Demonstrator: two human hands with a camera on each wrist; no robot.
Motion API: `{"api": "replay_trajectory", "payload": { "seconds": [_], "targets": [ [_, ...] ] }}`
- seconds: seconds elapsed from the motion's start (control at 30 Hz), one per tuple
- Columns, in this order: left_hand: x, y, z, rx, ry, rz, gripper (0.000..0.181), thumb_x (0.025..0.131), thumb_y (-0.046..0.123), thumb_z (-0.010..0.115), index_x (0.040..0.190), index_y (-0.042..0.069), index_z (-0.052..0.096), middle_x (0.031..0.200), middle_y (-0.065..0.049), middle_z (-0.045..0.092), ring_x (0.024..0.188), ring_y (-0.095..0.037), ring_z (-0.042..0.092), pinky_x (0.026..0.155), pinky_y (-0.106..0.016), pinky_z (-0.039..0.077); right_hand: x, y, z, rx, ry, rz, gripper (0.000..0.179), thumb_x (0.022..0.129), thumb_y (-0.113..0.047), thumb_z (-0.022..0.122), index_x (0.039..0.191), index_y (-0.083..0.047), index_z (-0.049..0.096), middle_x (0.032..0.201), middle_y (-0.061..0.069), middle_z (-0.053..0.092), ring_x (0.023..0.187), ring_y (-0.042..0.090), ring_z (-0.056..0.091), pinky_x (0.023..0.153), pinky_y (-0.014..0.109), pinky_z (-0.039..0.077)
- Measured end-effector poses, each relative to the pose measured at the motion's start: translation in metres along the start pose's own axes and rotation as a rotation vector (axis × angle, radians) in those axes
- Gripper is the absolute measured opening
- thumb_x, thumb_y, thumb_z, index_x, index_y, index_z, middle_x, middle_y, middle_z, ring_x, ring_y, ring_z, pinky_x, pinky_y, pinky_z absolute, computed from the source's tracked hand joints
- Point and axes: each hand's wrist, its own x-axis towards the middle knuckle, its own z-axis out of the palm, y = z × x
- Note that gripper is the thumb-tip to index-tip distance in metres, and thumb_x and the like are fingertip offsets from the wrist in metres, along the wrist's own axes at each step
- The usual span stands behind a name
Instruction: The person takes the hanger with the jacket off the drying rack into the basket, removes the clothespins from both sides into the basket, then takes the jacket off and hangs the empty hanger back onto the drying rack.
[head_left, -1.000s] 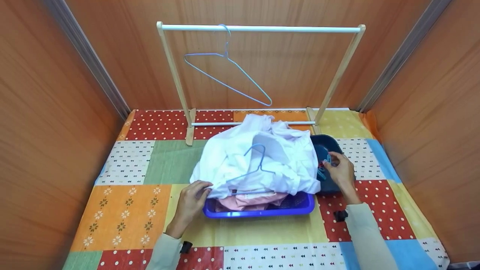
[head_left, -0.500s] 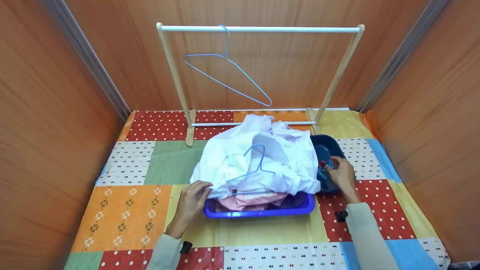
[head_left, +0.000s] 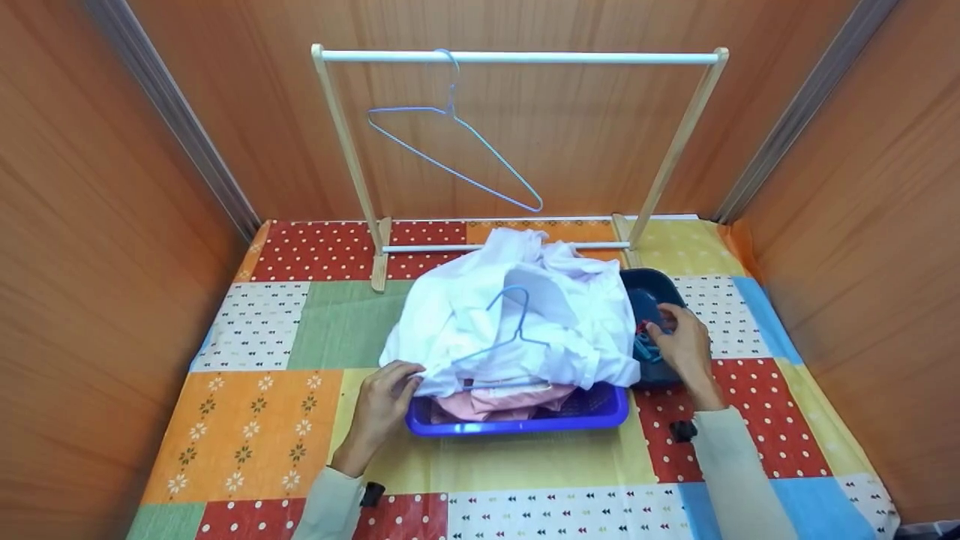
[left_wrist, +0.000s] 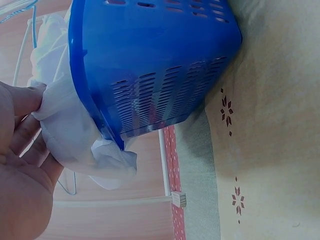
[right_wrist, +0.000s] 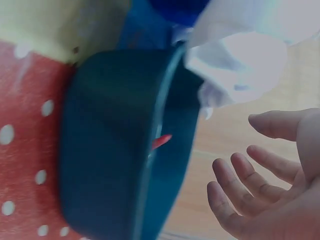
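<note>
My left hand (head_left: 384, 401) pinches the edge of a white garment (head_left: 457, 315) at the near left corner of a purple-blue laundry basket (head_left: 517, 427). In the left wrist view, thumb and fingers hold that white cloth (left_wrist: 75, 125) beside the basket's rim. A blue wire hanger (head_left: 519, 330) lies on the garment, its lower part partly covered. Over a dark teal tub (head_left: 652, 285) is my right hand (head_left: 684, 345), fingers spread and nothing between them in the right wrist view. Blue clothespins (head_left: 645, 349) and a red one (right_wrist: 161, 141) are in the tub.
Behind the basket stands a wooden clothes rack (head_left: 525, 57) with a white rail, and another wire hanger (head_left: 495, 191) hangs on it. Pink cloth (head_left: 502, 403) shows in the basket. Wooden panels (head_left: 90, 262) enclose the patchwork tablecloth (head_left: 255, 427) on the left, right and back.
The blue clothespin that was in my right fingers is now out of them, with the others in the tub. That hand dipped slightly, then rose. My left hand stays on the garment.
</note>
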Motion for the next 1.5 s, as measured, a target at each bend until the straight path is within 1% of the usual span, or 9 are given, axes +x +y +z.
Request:
{"api": "replay_trajectory", "payload": {
  "seconds": [0.2,0.33,0.43,0.57,0.7,0.83,1.1,1.3,1.5],
  "targets": [
    [0.0,0.001,-0.001,0.01,-0.006,0.01,0.014,0.085,0.0,0.072,0.097,0.008,0.073,0.092,-0.002,0.073,0.085,-0.021,0.071,0.076,-0.036,0.058,-0.01,-0.025,-0.008,0.059,0.039,-0.092,0.04,0.092,-0.016,0.067,0.129,-0.002,0.06,0.123,0.022,0.062,0.111,0.039,0.062,0.094,0.053,0.049],
    [0.0,0.0,0.0,0.016,0.017,0.041,0.017,0.082,-0.003,0.074,0.095,0.008,0.073,0.091,-0.002,0.073,0.083,-0.019,0.07,0.075,-0.031,0.057,-0.019,-0.05,-0.014,0.119,0.066,-0.199,0.036,0.089,-0.013,0.07,0.123,-0.002,0.064,0.118,0.02,0.066,0.107,0.036,0.065,0.09,0.049,0.051],
    [0.0,0.0,0.0,0.014,0.03,0.06,0.015,0.082,-0.002,0.074,0.095,0.007,0.072,0.09,-0.003,0.073,0.081,-0.019,0.069,0.075,-0.022,0.054,-0.026,-0.071,-0.017,0.159,0.091,-0.298,0.033,0.087,-0.012,0.073,0.118,-0.003,0.068,0.112,0.015,0.068,0.103,0.029,0.067,0.087,0.033,0.053],
    [0.0,0.0,0.0,0.006,0.03,0.068,0.011,0.085,0.002,0.073,0.095,0.007,0.072,0.09,-0.003,0.073,0.081,-0.021,0.069,0.078,-0.014,0.051,-0.036,-0.095,-0.018,0.219,0.103,-0.407,0.029,0.085,-0.011,0.075,0.114,-0.005,0.07,0.108,0.01,0.07,0.1,0.024,0.066,0.085,0.013,0.047],
    [0.0,0.0,0.001,0.001,0.023,0.058,0.011,0.085,0.002,0.072,0.096,0.007,0.073,0.091,-0.004,0.073,0.082,-0.022,0.07,0.078,-0.018,0.053,-0.046,-0.114,-0.013,0.268,0.087,-0.497,0.025,0.087,-0.012,0.075,0.111,-0.008,0.072,0.106,0.007,0.071,0.097,0.022,0.067,0.087,0.026,0.053],
    [-0.001,0.001,0.001,0.006,0.018,0.043,0.015,0.084,-0.002,0.072,0.096,0.007,0.073,0.091,-0.003,0.073,0.083,-0.021,0.07,0.075,-0.029,0.057,-0.056,-0.129,-0.002,0.283,0.014,-0.567,0.025,0.088,-0.013,0.074,0.112,-0.008,0.072,0.107,0.007,0.072,0.097,0.02,0.067,0.087,0.041,0.055],
    [-0.001,0.002,0.001,0.018,0.016,0.029,0.015,0.083,-0.002,0.073,0.096,0.007,0.073,0.091,-0.003,0.073,0.084,-0.021,0.071,0.075,-0.035,0.058,-0.071,-0.148,0.023,0.262,-0.145,-0.651,0.028,0.09,-0.018,0.071,0.116,-0.008,0.07,0.108,0.011,0.072,0.099,0.021,0.068,0.089,0.041,0.056],
    [-0.001,0.001,0.002,0.028,0.035,0.04,0.017,0.082,-0.003,0.074,0.095,0.007,0.073,0.091,-0.002,0.073,0.084,-0.02,0.07,0.077,-0.032,0.057,-0.076,-0.159,0.038,0.242,-0.197,-0.687,0.027,0.091,-0.021,0.07,0.114,-0.007,0.069,0.104,0.008,0.073,0.096,0.021,0.07,0.087,0.042,0.057],
    [-0.001,0.003,0.001,0.016,0.032,0.032,0.014,0.084,-0.001,0.073,0.095,0.008,0.073,0.09,-0.002,0.073,0.083,-0.021,0.07,0.075,-0.031,0.056,-0.078,-0.167,0.05,0.264,-0.216,-0.697,0.018,0.092,-0.019,0.069,0.103,-0.005,0.07,0.093,0.005,0.074,0.087,0.019,0.071,0.079,0.039,0.059]
  ]
}}
